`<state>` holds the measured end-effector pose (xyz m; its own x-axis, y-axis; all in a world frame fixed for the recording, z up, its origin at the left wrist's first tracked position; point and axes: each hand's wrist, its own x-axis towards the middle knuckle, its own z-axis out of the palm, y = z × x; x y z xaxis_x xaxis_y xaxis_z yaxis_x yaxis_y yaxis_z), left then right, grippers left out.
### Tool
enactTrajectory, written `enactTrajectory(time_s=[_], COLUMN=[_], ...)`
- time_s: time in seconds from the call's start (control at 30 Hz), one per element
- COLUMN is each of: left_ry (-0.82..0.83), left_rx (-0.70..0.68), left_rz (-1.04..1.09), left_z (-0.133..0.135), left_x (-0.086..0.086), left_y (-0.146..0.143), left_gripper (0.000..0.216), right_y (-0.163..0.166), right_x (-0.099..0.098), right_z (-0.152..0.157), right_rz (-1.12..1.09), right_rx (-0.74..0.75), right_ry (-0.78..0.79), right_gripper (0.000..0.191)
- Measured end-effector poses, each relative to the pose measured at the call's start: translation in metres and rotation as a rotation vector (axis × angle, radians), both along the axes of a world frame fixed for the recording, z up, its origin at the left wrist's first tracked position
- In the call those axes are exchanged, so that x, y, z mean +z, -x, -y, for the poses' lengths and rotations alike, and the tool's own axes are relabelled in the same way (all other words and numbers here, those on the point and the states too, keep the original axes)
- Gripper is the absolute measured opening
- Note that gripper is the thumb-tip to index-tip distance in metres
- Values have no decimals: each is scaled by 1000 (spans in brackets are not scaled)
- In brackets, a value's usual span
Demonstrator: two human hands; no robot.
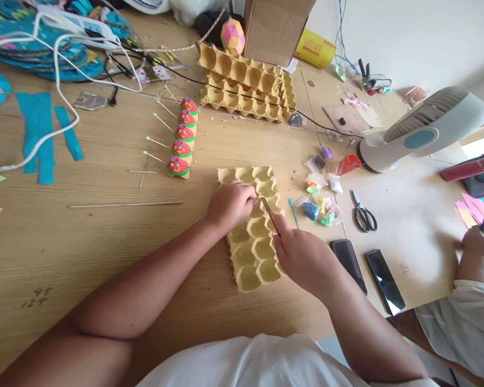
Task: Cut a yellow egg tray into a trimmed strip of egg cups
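A yellow egg tray (253, 252) lies flat on the wooden table (105, 236) in front of me. My left hand (230, 204) is closed and presses down on the tray's upper part, fingers curled on its cups. My right hand (302, 255) grips a thin knife-like blade (268, 210) whose tip points into the tray near my left fingers.
A row of painted egg-cup figures with sticks (181, 140) stands behind the tray. Stacked egg trays (246, 80), a cardboard box (272, 27), clay bags (320, 201), scissors (363, 215), two phones (367, 269) and a white fan (423, 129) surround it. Another person's hand (478, 252) is at far right.
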<state>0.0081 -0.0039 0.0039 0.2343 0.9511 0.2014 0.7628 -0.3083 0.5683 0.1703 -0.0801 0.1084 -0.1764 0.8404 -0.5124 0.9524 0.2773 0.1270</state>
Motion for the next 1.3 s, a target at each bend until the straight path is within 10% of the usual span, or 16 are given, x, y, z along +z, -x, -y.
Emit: enactTrajectory(time_s=[1.3], left_ry=[-24], left_rx=[-7], left_rz=[-9], left_z=[0], left_x=[-1], left_y=[1], left_gripper=[16], right_y=[6], right_x=[-13], right_z=[8], right_rz=[-29], right_rx=[-42], right_ry=[-18], right_gripper=[56])
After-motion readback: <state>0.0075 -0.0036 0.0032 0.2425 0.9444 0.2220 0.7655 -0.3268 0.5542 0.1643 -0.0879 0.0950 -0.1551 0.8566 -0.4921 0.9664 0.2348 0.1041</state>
